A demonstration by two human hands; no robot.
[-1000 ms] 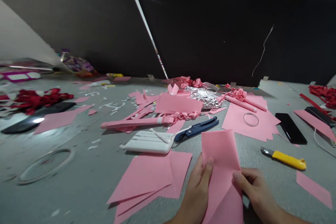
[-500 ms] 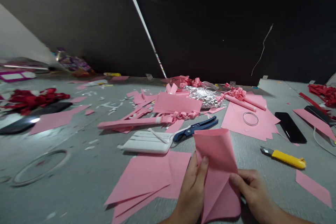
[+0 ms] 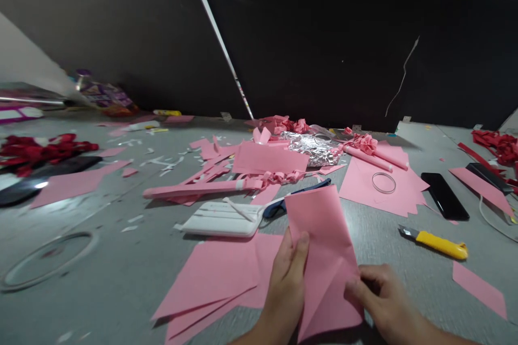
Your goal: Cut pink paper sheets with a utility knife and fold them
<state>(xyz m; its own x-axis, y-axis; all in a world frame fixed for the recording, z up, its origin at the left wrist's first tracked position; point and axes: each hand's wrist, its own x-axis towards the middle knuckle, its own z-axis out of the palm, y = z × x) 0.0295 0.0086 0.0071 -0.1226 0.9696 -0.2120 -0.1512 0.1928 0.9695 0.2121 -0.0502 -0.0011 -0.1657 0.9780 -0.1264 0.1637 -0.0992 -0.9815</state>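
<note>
A folded sheet of pink paper (image 3: 321, 226) is held up off the table between both hands, with a diagonal crease across its lower part. My left hand (image 3: 285, 285) grips its left edge, thumb on the front face and fingers behind. At the lower right edge, my right hand (image 3: 382, 294) pinches the sheet between thumb and fingers, slightly blurred. Left of my hands lies a stack of pink sheets (image 3: 214, 280). Behind the held sheet are blue-handled pliers or snips (image 3: 275, 208), partly covered by it, and a white flat pack (image 3: 220, 219).
A yellow box cutter (image 3: 441, 244) with its blade out lies right, near a black phone (image 3: 445, 195). A metal ring (image 3: 383, 183) rests on more pink sheets (image 3: 356, 183). Farther back are crumpled foil (image 3: 313, 145) and paper-wrapped sticks (image 3: 194, 190). A black wall (image 3: 307, 38) stands behind.
The held pink paper and both hands have shifted slightly left, and the paper tilts a little more, now covering more of the blue tool. The whole view has also moved slightly.
</note>
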